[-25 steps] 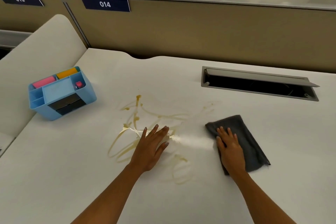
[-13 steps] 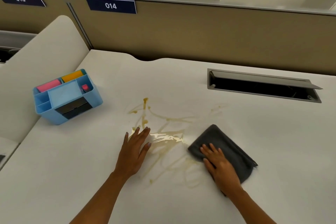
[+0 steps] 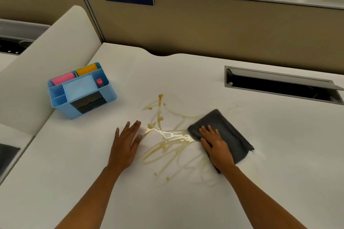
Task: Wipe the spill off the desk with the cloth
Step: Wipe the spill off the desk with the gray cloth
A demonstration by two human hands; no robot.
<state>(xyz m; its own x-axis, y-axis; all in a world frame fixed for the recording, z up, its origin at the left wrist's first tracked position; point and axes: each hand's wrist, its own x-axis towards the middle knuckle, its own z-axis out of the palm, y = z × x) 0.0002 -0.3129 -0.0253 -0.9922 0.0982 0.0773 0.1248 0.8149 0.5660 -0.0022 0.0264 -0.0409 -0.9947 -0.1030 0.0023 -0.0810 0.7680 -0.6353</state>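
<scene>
A brown, stringy spill (image 3: 163,135) spreads over the middle of the white desk (image 3: 279,154). A folded dark grey cloth (image 3: 229,132) lies flat on the desk, its left edge touching the spill's right side. My right hand (image 3: 216,147) presses palm-down on the cloth's near left part, fingers spread. My left hand (image 3: 126,145) rests flat on the bare desk just left of the spill, fingers apart, holding nothing.
A light blue desk organiser (image 3: 80,90) with pink and orange items stands at the left. An open cable hatch (image 3: 283,85) is sunk in the desk at the back right. A tan partition (image 3: 204,29) with a label 014 closes the back.
My right hand has slid the cloth leftwards into the spill's right side. My left hand has shifted left, off the spill, to the bare desk beside it.
</scene>
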